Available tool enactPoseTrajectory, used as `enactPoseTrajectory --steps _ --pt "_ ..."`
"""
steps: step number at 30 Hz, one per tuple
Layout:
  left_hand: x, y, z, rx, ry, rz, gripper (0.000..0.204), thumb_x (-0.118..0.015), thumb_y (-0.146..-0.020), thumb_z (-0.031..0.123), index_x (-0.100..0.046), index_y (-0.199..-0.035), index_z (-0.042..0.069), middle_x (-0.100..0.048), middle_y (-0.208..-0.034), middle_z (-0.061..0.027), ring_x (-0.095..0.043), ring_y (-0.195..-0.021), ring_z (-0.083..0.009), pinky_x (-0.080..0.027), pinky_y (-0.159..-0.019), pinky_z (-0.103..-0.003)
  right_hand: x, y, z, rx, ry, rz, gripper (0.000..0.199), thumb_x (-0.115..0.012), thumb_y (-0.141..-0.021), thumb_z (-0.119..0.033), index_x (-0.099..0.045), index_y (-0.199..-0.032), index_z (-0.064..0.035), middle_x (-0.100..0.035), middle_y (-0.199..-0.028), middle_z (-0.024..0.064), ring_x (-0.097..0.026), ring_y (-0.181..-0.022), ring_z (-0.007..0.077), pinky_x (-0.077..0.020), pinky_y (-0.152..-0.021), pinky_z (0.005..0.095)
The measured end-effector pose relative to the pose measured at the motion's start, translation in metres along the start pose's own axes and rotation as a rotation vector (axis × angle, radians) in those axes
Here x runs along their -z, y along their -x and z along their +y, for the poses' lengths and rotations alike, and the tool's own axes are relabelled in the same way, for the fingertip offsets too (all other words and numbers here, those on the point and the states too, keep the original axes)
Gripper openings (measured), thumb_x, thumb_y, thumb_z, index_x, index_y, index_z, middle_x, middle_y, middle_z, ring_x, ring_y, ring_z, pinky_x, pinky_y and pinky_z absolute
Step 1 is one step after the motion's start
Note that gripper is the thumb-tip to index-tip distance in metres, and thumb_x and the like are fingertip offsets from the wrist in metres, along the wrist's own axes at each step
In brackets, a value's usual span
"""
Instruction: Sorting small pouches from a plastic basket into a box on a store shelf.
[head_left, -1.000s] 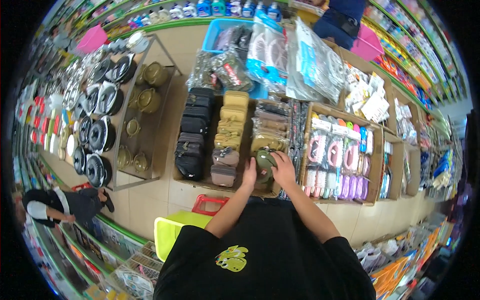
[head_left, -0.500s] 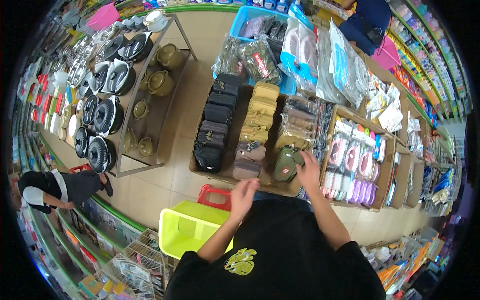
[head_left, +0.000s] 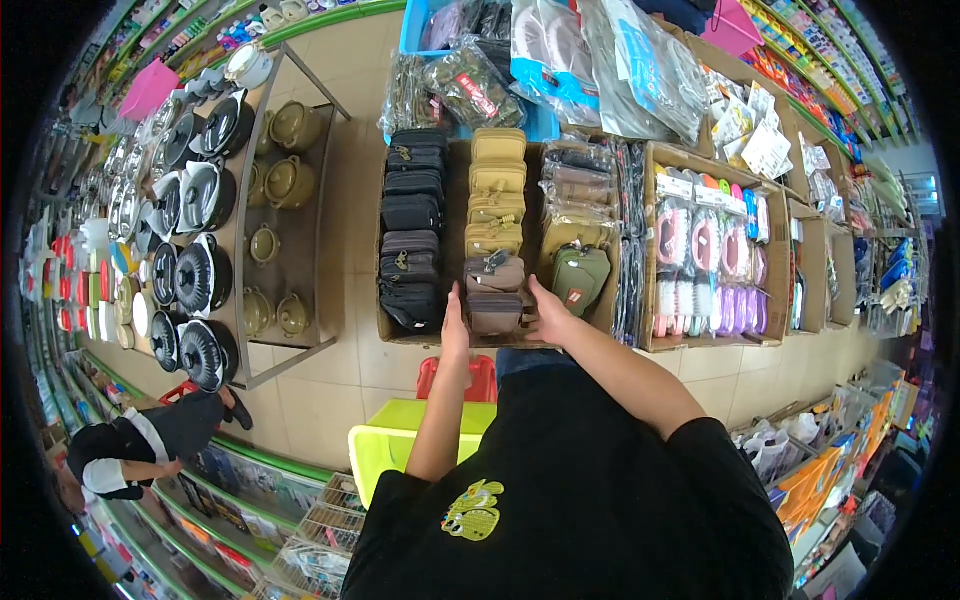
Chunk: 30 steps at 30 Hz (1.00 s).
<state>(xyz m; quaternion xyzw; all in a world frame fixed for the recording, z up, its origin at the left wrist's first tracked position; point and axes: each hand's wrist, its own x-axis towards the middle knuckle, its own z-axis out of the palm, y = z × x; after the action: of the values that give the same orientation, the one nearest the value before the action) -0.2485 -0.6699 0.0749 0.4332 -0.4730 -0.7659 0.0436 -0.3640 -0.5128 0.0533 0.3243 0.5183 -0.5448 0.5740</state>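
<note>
In the middle row of a cardboard box [head_left: 440, 338], brown pouches [head_left: 495, 312] stand at the near end, behind which tan pouches [head_left: 497, 190] continue. My left hand [head_left: 456, 328] is upright along the left side of the brown pouches, its fingers straight and together. On their other side is my right hand [head_left: 547, 315], fingers extended and its thumb low near the pouch. Whether either palm presses on them I cannot tell. A dark green pouch [head_left: 582, 278] leans just right of my right hand. Black pouches [head_left: 412, 215] fill the left row.
A yellow-green basket [head_left: 385, 440] and a red plastic stool [head_left: 480, 378] are below the box. Brushes in a neighbouring box [head_left: 690, 345] stand to the right. At left is a rack of pots [head_left: 205, 270]. Another person [head_left: 150, 440] is at lower left.
My right hand has left the green pouch and moved left to the brown ones. My left hand has gone forward beside them. The view has shifted over the box.
</note>
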Motion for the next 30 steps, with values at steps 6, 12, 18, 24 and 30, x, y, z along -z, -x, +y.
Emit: enactPoseTrajectory --steps 6,12,18,24,30 --pt "0.028 -0.049 -0.037 0.323 0.152 0.074 0.062 -0.045 -0.102 0.049 -0.049 -0.14 0.0 -0.058 -0.135 -0.0121 -0.056 -0.121 -0.0245 -0.042 -0.103 -0.036 -0.017 -0.016 0.018 0.021 -0.093 -0.116 0.085 -0.037 -0.093 -0.074 -0.028 -0.155 -0.0161 -0.03 -0.158 0.0151 -0.031 -0.142 0.0411 -0.0255 -0.115 0.0574" --pt "0.011 -0.069 -0.04 0.335 0.23 -0.036 0.054 -0.047 -0.103 0.046 -0.054 -0.133 0.002 -0.063 -0.127 -0.0128 -0.062 -0.113 -0.0262 -0.049 -0.097 -0.04 0.001 -0.063 0.027 0.028 -0.267 -0.208 0.074 -0.039 -0.095 -0.07 -0.05 -0.141 -0.0131 -0.052 -0.143 0.0145 -0.046 -0.133 0.0354 -0.0353 -0.109 0.0588" --pt "0.015 -0.065 -0.038 0.335 0.308 -0.063 0.052 -0.046 -0.103 0.046 -0.055 -0.131 0.004 -0.064 -0.126 -0.0134 -0.063 -0.113 -0.0262 -0.05 -0.096 -0.042 -0.007 -0.054 0.027 0.08 -0.227 -0.257 0.073 -0.039 -0.097 -0.067 -0.044 -0.146 -0.0131 -0.045 -0.147 0.0167 -0.046 -0.132 0.0376 -0.0376 -0.107 0.0582" --pt "0.019 -0.07 -0.043 0.333 0.332 -0.102 0.051 -0.045 -0.103 0.045 -0.055 -0.132 0.005 -0.064 -0.126 -0.0129 -0.062 -0.114 -0.0268 -0.049 -0.097 -0.042 -0.009 -0.051 0.026 0.067 -0.157 -0.184 0.076 -0.041 -0.095 -0.069 -0.042 -0.148 -0.0151 -0.04 -0.151 0.016 -0.04 -0.137 0.0362 -0.036 -0.107 0.0593" --pt "0.025 -0.072 -0.049 0.327 0.304 -0.09 0.052 -0.044 -0.104 0.046 -0.054 -0.134 0.005 -0.063 -0.128 -0.0131 -0.061 -0.116 -0.0272 -0.048 -0.099 -0.042 -0.023 -0.024 0.017 0.085 -0.086 -0.105 0.077 -0.042 -0.095 -0.069 -0.042 -0.148 -0.0146 -0.042 -0.15 0.0142 -0.041 -0.136 0.0367 -0.0353 -0.108 0.0588"
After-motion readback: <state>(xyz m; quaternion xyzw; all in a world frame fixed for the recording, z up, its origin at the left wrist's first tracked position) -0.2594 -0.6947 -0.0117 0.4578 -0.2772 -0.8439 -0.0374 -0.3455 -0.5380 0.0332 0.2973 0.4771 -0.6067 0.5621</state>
